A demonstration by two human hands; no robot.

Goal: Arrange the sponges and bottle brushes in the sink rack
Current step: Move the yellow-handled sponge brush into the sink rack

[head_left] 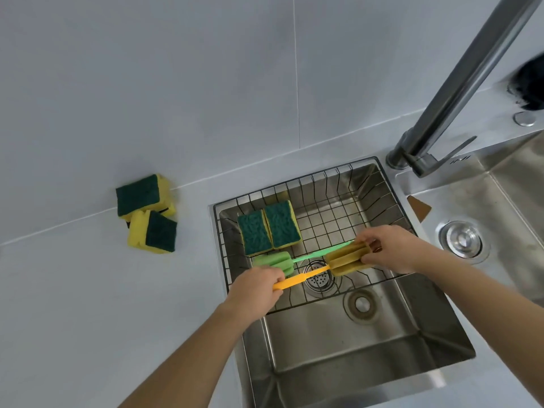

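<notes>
My left hand (255,285) is pinched around the near end of the orange bottle brush's (326,267) handle, and my right hand (391,248) is pressed around its yellow foam head at the right side of the sink rack (379,184). I am holding the brush level, low over the rack's wire floor, running left to right.

Just beyond it lies the green bottle brush (282,262), foam head at the left and handle reaching right under my right hand, so the 2 brushes sit head to tail. At the far left of the rack, 2 sponges (269,229) lie side by side, green faces up, touching each other. On the counter (88,290) to the left, well apart from the sink (368,348), a loose pile of sponges (147,213) is still waiting; I count at least 2, perhaps a 3rd underneath.

My worry is the orange handle: it pokes out past the rack's near left rim, and if I let go with it resting there, the brush could tip and slide into the basin. Setting the foam head down on the green handle could also leave it rocking. Pushing the brush further in may nudge the green one against the sponges.
</notes>
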